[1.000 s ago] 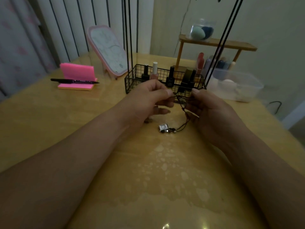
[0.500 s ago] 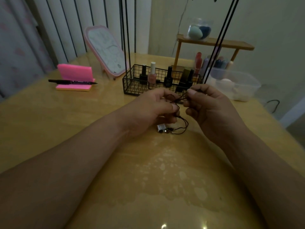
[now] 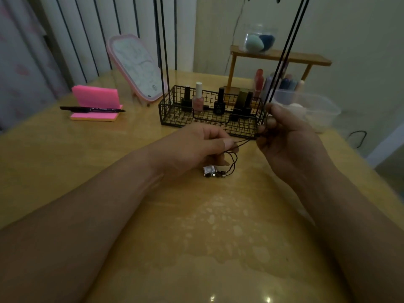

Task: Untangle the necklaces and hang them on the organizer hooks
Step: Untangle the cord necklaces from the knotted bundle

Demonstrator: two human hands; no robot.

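Our left hand (image 3: pixel 201 145) and right hand (image 3: pixel 284 136), each pinching the cord (image 3: pixel 244 142), have drawn apart since a moment ago, stretching it taut near the organizer (image 3: pixel 172 112) while the pendant (image 3: pixel 210 169) rests on the tabletop (image 3: pixel 109 149), so we judge the tangle is loosening.

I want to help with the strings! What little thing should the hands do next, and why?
Probably ease the hands gently apart to open the tangle. The left hand and the right hand each pinch the black cord, taut between them, while loose loops curl under the left hand down to the pendant on the table.
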